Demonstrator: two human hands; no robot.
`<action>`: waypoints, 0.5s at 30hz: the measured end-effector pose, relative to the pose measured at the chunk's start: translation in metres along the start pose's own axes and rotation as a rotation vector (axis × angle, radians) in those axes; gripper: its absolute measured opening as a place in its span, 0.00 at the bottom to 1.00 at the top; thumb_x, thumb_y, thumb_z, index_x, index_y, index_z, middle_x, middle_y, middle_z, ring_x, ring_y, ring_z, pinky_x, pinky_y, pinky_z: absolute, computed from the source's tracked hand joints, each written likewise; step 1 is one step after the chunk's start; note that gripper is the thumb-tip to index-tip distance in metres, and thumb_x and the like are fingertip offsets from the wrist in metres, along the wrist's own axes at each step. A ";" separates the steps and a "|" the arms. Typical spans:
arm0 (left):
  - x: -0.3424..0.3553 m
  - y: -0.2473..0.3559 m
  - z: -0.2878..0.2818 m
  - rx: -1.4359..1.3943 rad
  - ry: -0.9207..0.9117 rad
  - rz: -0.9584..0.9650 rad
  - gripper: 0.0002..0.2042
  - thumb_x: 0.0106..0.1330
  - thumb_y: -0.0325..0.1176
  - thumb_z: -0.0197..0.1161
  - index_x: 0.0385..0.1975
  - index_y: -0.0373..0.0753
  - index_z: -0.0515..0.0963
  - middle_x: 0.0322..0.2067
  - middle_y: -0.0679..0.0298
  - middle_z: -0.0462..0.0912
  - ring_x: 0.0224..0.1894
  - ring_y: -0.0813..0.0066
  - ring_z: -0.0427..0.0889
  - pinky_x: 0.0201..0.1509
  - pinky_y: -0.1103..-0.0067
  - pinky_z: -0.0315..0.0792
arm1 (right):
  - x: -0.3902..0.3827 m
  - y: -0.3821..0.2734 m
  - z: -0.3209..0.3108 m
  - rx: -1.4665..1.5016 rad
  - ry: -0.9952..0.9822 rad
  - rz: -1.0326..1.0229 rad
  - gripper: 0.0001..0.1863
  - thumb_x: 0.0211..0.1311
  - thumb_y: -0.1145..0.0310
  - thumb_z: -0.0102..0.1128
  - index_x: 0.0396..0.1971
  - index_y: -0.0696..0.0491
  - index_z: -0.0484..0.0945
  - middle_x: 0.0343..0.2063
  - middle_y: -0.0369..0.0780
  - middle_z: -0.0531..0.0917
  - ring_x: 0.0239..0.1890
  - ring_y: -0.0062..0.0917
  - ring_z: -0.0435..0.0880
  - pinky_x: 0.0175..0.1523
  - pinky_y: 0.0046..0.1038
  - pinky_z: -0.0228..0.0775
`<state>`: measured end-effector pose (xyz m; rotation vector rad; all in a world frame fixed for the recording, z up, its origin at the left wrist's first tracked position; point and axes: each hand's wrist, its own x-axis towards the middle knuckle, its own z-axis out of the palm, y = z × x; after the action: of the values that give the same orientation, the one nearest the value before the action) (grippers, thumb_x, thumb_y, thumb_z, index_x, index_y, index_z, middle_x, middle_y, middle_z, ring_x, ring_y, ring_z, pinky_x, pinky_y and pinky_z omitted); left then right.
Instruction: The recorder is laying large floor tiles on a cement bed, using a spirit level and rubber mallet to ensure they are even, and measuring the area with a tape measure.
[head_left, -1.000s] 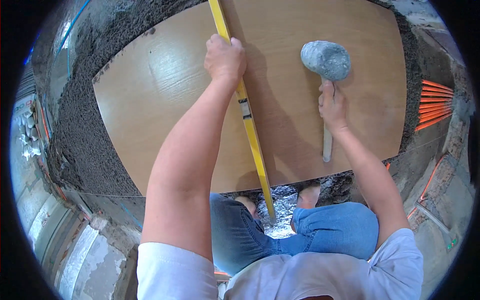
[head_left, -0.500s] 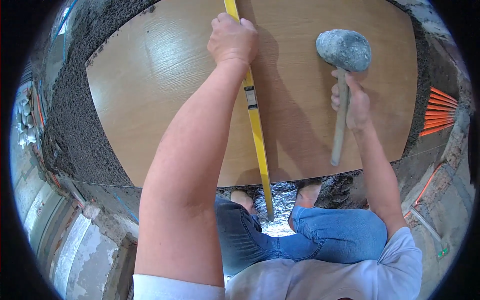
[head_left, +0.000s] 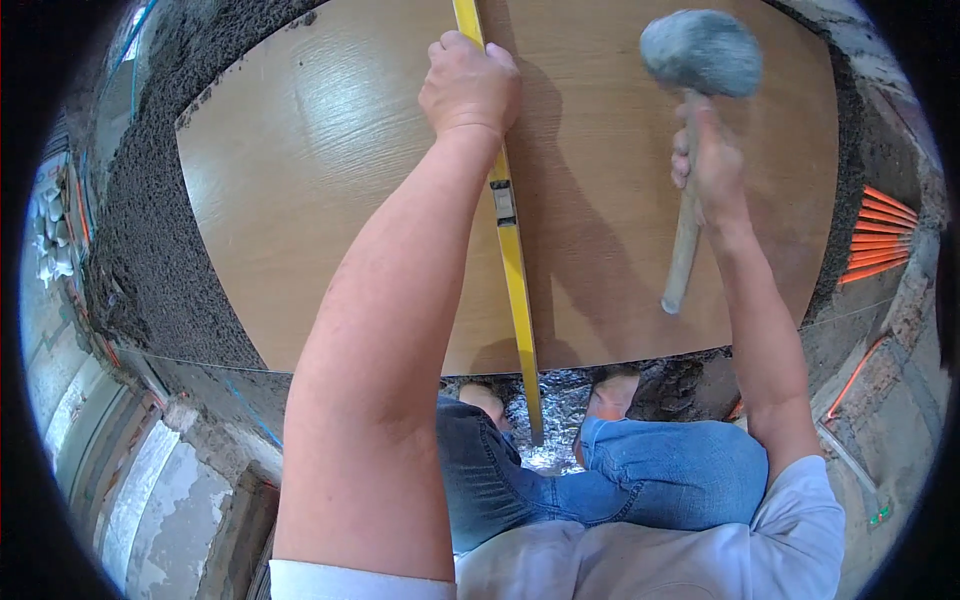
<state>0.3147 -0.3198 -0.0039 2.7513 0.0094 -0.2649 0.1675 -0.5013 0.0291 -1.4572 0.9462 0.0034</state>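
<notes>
- Plainly the biggest thing before me is the tan wood-grained slab, with rough dark mortar bordering it from about 8 to 11 o'clock.
- Lengthwise over it runs the yellow level, its long axis going from just short of 12 o'clock to between 5 and 6, its near end passing the slab's edge between the feet.
- Over the slab's right half is the mallet, seemingly raised: its grey head lies toward 12 o'clock from the right fingers, its handle trailing between 6 and 7.
- Nearer to that mallet is the right hand, fingers clamped round the handle close below the head; the left hand, between 9 and 10 o'clock from it, has its fingers closed on the level.
- Smallest, the level's vial window sits between 5 and 6 o'clock from the left hand.
- Compared with half a second ago, the mallet head has shifted toward 12 o'clock and is blurred; left hand, level and slab have hardly changed.
</notes>
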 end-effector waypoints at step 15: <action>-0.001 0.019 -0.005 -0.081 -0.048 -0.053 0.17 0.61 0.42 0.51 0.39 0.34 0.71 0.39 0.46 0.78 0.41 0.47 0.79 0.46 0.62 0.73 | 0.049 -0.010 -0.086 0.344 0.241 -0.078 0.22 0.67 0.49 0.46 0.41 0.55 0.69 0.19 0.30 0.67 0.16 0.13 0.66 0.19 0.18 0.59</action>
<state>0.3155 -0.3356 0.0075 2.6663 0.0789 -0.3380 0.1590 -0.6003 0.0254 -1.1888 1.0263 -0.3820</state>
